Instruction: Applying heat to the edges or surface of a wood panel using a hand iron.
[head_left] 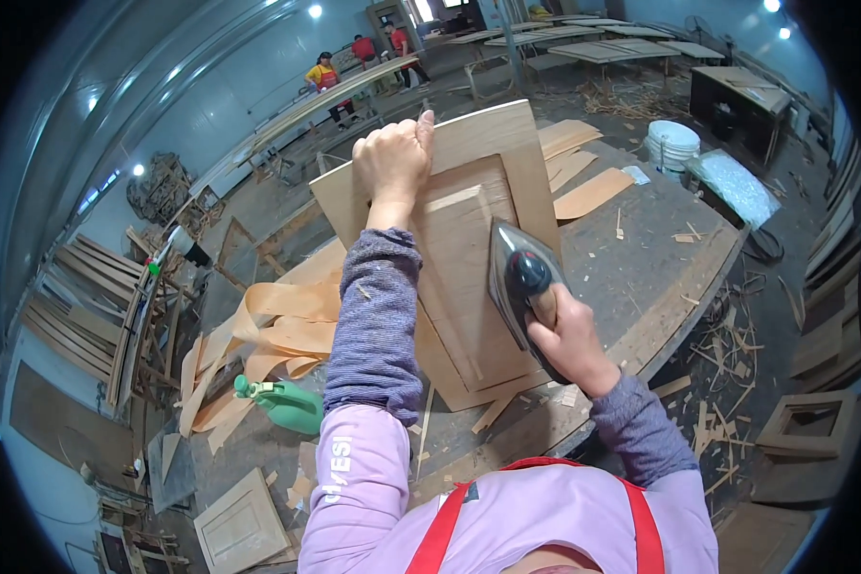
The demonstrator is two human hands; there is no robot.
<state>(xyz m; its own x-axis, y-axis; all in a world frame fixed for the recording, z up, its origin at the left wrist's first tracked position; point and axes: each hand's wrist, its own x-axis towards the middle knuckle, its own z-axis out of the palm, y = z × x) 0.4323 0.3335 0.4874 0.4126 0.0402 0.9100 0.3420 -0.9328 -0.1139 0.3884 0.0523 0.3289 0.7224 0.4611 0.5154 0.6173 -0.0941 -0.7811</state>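
A wooden cabinet door panel point(454, 258) with a raised middle field is tilted up on the workbench in front of me. My left hand point(394, 158) is closed over its upper edge, gripping it near the far left corner. My right hand point(572, 330) is wrapped around the handle of a clothes iron point(521, 273). The iron lies against the right side of the panel, its pointed tip toward the far end; its soleplate is hidden. Left of my forearm, a green spray bottle point(292, 406) lies by curled strips of wood veneer point(282, 320).
The workbench point(631, 277) carries veneer sheets point(593, 194) and scraps. Beyond its right edge stand white buckets point(673, 143) and a wrapped board point(734, 188). A smaller door panel point(242, 524) sits at lower left. Other people point(325, 77) stand by a long table far off.
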